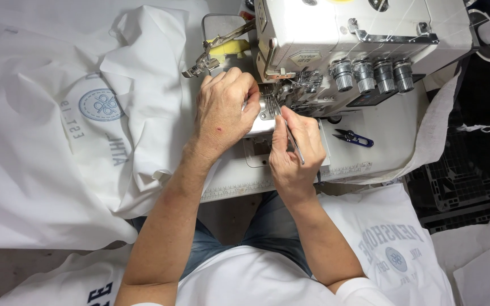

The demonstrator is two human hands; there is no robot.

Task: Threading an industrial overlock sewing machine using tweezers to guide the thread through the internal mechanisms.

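While the left hand (222,110) curls loosely by the overlock machine's (347,51) needle area, the right hand (293,150) pinches thin, stiff, slippery-looking metal tweezers (293,139), best gripped mid-shaft.

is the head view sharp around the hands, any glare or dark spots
Head view: sharp on the left hand and right hand holding thin metal tweezers; even bright light nearly washes out the white printed fabric and cream sewing machine; the black plastic crate at right sits in shadow.
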